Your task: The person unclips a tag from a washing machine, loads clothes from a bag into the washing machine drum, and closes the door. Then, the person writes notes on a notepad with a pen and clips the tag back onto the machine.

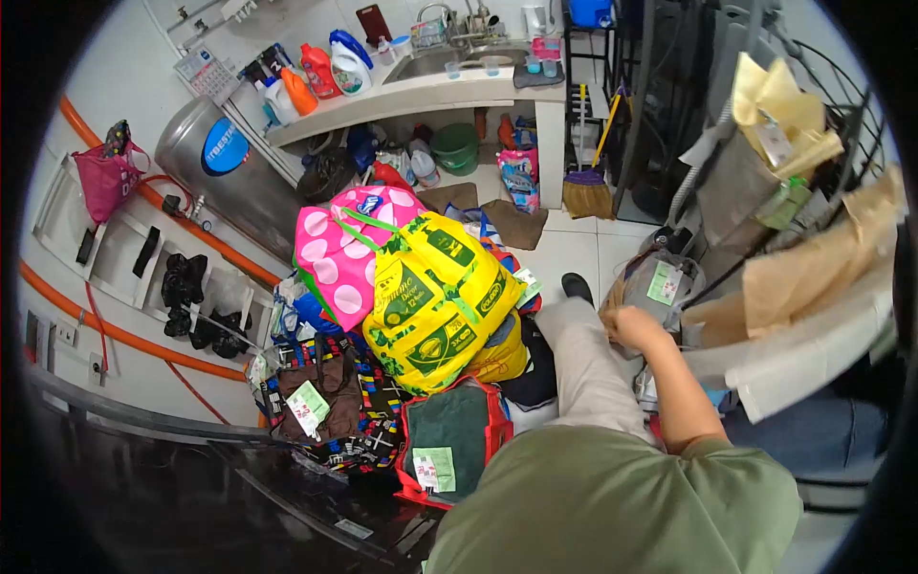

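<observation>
My right hand (636, 328) is closed beside my light trouser leg (598, 368), with its fingers curled. It is nearest to a clear grey plastic bag (648, 298) that carries a green-and-white paper tag (665, 282). What the fingers hold, if anything, is hidden. My left hand is not in view. To the left of my leg are a large yellow bag (421, 330), a pink bag with pale dots (330, 277), a brown bag (330, 387) on a patterned bag, and a red-edged dark green bag (445, 430) with a paper tag.
A counter (411, 94) with a sink and several bottles runs along the back. A broom (587, 194) and floor mats (516, 222) lie beyond my foot. A metal tank (206, 163) leans at left. Tall open sacks (765, 320) crowd the right side.
</observation>
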The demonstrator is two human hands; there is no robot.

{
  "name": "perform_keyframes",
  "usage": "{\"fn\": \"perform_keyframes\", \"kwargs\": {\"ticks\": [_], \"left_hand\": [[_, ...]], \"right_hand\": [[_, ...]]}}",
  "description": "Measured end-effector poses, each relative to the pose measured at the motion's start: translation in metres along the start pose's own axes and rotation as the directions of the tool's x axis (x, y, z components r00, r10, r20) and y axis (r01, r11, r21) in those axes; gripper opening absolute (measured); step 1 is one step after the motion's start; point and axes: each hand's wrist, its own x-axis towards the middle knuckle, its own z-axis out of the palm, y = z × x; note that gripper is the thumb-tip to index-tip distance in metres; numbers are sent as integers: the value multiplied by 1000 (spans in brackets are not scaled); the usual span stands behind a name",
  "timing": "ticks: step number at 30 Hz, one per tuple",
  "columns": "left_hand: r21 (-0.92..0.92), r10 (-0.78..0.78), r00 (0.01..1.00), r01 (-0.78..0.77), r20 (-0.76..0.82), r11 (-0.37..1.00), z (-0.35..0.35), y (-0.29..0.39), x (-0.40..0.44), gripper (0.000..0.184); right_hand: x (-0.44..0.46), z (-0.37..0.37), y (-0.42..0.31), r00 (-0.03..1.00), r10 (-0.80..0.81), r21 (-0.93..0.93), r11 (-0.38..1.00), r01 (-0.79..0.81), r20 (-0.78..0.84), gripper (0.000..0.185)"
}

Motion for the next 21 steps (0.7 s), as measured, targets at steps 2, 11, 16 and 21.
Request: {"fn": "perform_keyframes", "kwargs": {"ticks": [2,11,16,21], "left_hand": [[-24,-38,999,38,3,999,22,9,31,35],[-319,-401,872,309,-281,896,148,64,183,35],[172,-148,910,229,-386,958,183,135,225,36],[-399,-174,925,26,-339,916,173,291,300,36]], "right_hand": [[63,-23,1,986,-41,28,999,36,164,39],[397,-141,116,952,-205,-261,929,262,227,54],[463,-242,150,972,-219,-98,969,226,80,46],[509,-272,157,939,-262,-50,959,279,223,46]]}}
